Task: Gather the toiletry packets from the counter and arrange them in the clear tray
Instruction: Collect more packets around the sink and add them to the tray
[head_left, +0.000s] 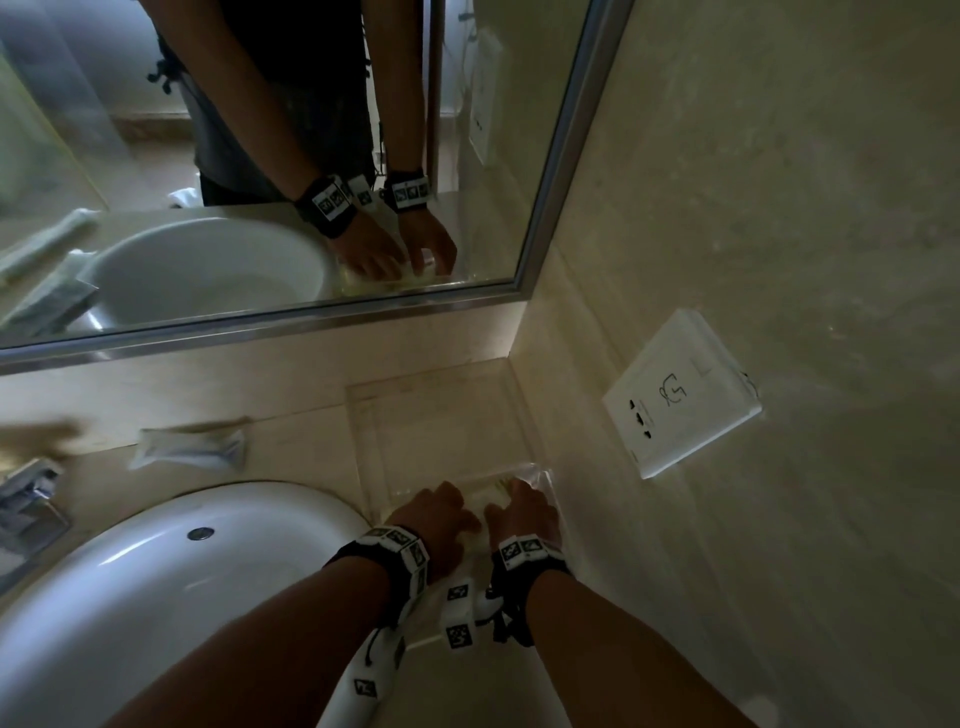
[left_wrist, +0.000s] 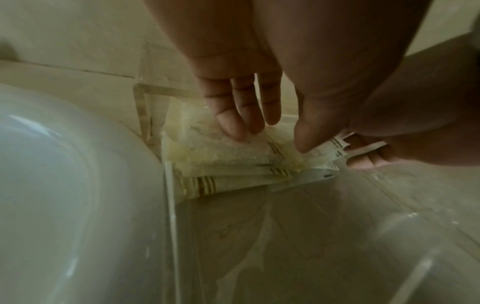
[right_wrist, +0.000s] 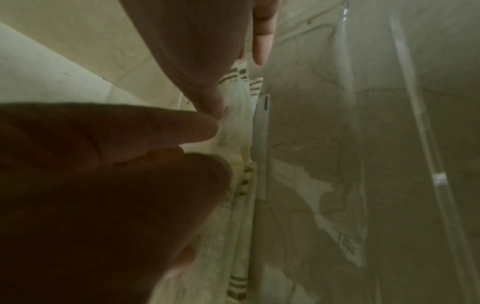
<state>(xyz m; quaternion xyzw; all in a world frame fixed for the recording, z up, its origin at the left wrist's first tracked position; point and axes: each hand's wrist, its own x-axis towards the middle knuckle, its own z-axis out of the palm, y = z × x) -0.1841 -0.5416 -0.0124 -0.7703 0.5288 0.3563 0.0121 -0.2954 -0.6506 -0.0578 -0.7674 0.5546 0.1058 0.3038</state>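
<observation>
A clear tray (head_left: 363, 395) stands in the counter's right corner against the wall. Several pale toiletry packets (left_wrist: 221, 152) with striped ends lie stacked at its near end. My left hand (head_left: 447, 506) rests its straight fingers (left_wrist: 233, 123) and thumb on top of the stack. My right hand (head_left: 519, 504) is just to the right, pinching the striped ends of the packets (right_wrist: 241, 127) between thumb and fingers (right_wrist: 197, 125). One more long packet (head_left: 189, 447) lies on the counter behind the sink.
The white sink (head_left: 182, 571) bulges up against the tray's left wall (left_wrist: 142, 111). A chrome faucet (head_left: 26, 499) is at the far left. A wall socket (head_left: 680, 400) sits on the right wall, and the mirror (head_left: 260, 156) runs along the back.
</observation>
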